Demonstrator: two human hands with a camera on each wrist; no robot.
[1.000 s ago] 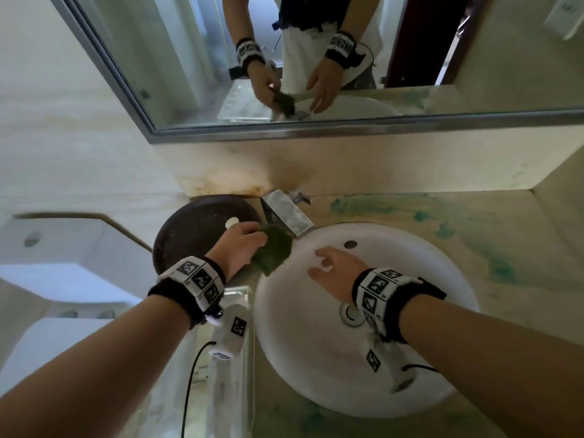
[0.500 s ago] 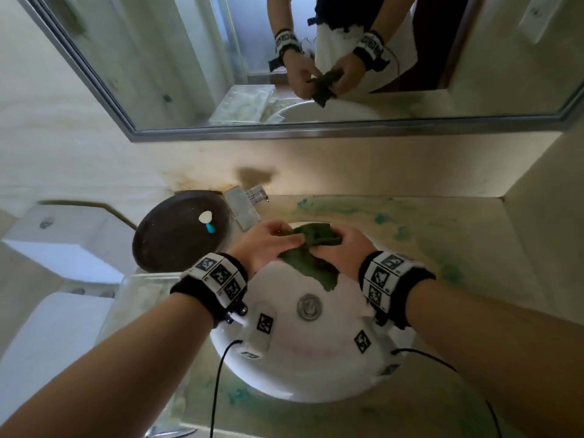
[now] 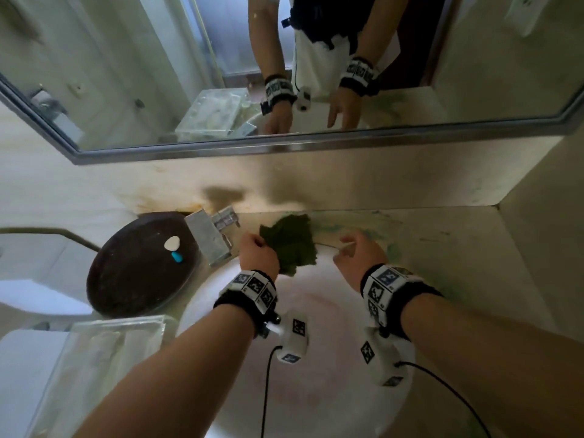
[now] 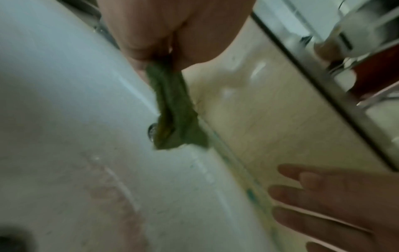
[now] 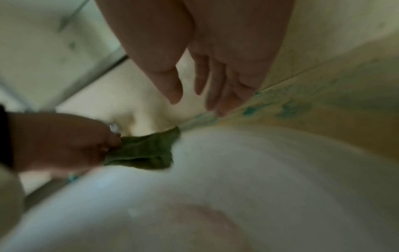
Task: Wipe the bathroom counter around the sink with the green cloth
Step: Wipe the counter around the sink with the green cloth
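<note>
- The left hand [image 3: 259, 255] is pinching one end of the green cloth [image 3: 292, 243], fingers and thumb curled tight on the bunched-up fabric; you can see that best in the left wrist view [image 4: 170, 42].
- The cloth sits at the back rim of the sink [image 3: 316, 358], half over the white basin edge and half over the counter [image 3: 442, 241] behind it, just right of the faucet [image 3: 210, 240].
- From the head camera its long axis runs from the gripped end near the person's side out toward the back wall, free end spread wide and pointing at the mirror [image 3: 221, 74]. In the wrist view [image 4: 175, 109] it looks like a narrow strip trailing away from the fingers.
- The right hand [image 3: 357, 254] holds nothing: fingers [image 5: 215, 88] straight and loosely spread, hovering over the counter just right of the cloth, not touching it.
- The counter has teal-green smears all along the back and right side.
- A dark round lid [image 3: 139, 263] to the left of the faucet has a small white thing and a blue thing lying on it.
</note>
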